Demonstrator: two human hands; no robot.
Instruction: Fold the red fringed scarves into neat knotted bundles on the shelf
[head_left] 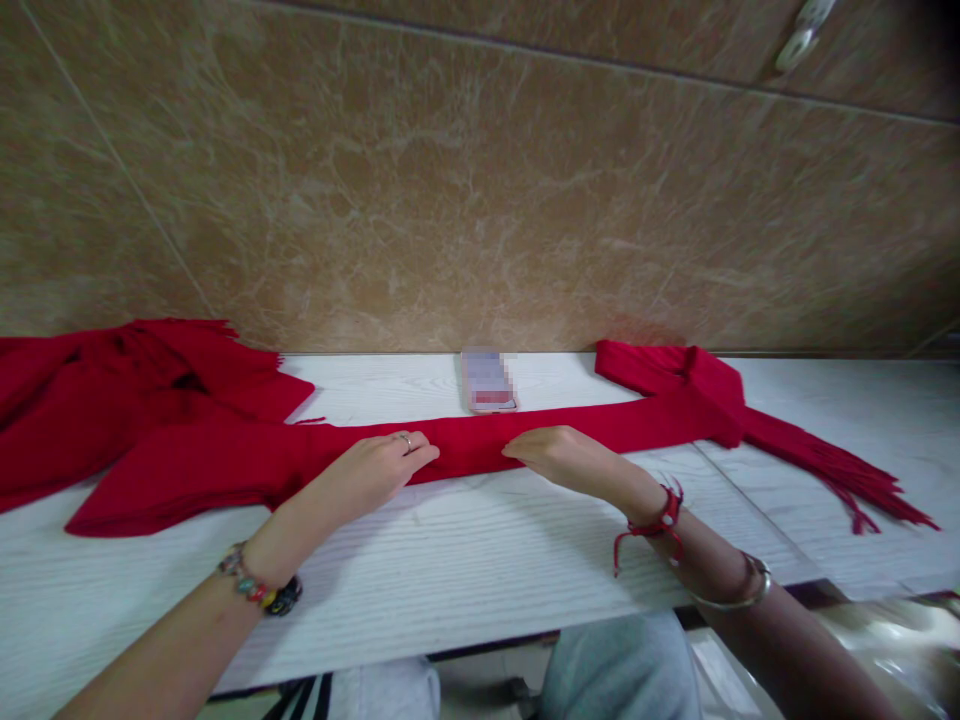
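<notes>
I'm pressing my left hand (pixel 382 465) and right hand (pixel 559 455), both open flat and gripping nothing, on the red scarf (pixel 472 445) stretched near the table's (pixel 450 570) back edge, so it lies smooth.

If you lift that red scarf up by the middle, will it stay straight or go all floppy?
Probably floppy: the red scarf lies in soft folds and bunches at one end. It is likely light, being thin cloth lying flat on the table. It shouldn't roll; its fringe would probably dangle.

even soft light, edges warped
</notes>
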